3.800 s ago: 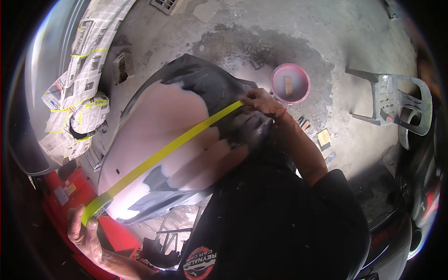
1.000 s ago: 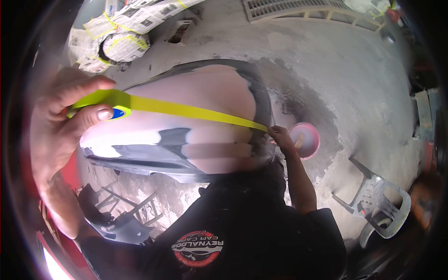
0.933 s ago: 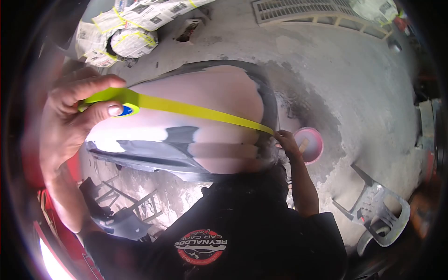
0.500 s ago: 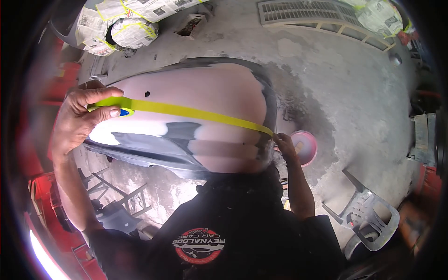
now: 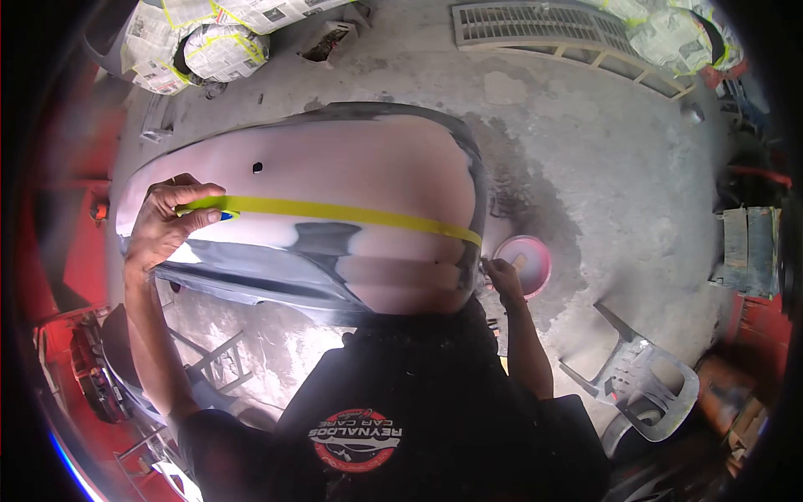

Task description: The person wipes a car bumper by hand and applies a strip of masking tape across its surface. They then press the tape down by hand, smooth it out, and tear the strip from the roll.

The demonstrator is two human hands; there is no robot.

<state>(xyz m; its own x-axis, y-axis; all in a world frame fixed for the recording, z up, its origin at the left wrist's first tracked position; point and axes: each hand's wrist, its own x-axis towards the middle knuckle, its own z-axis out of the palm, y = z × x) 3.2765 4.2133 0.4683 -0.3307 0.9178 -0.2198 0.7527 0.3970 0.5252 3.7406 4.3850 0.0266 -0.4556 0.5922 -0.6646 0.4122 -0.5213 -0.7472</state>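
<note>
A car bumper (image 5: 376, 159) with pinkish and dark grey patches lies across the middle of the floor. Stretched along it is a strip of yellow-green masking tape (image 5: 335, 208). At its left end, my left hand (image 5: 167, 222) is closed around the tape roll (image 5: 201, 204), thumb and fingers pinching it; a bit of blue shows at its core. My right hand (image 5: 504, 280) is at the bumper's right edge, just below the tape's far end, its fingers curled together. Whether anything is between those fingers is hidden.
A pink bucket (image 5: 544, 268) stands on the floor beside my right hand. A grey chair (image 5: 652, 381) is at the lower right. Newspaper-masked parts (image 5: 226, 54) and a slatted grille (image 5: 544, 29) lie at the far side.
My left hand and the roll sit slightly lower and further right, and the tape strip lies flatter. My right hand has come down off the tape's end. The whole view has shifted slightly.
</note>
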